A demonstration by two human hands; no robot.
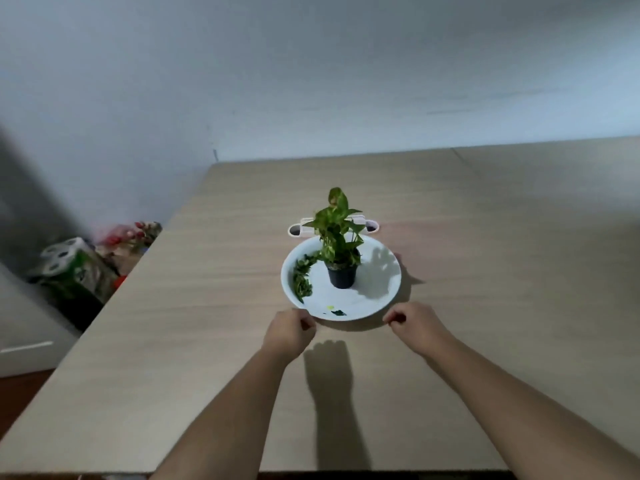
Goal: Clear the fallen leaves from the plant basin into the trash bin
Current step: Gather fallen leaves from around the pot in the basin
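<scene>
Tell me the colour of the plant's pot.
Black pot, clearest in the head view.

1. The potted plant [341, 249] stands upright in the middle of the white basin [381, 299] and blocks a straight reach across it
2. Left of the plant, a curved strip of fallen leaves [302, 279] lies along the basin floor
3. Right of the plant, the basin floor is bare
4. Behind the plant, a white object [333, 227] lies near the basin's far rim
5. The table [502, 271] is open well left and right of the plant
</scene>
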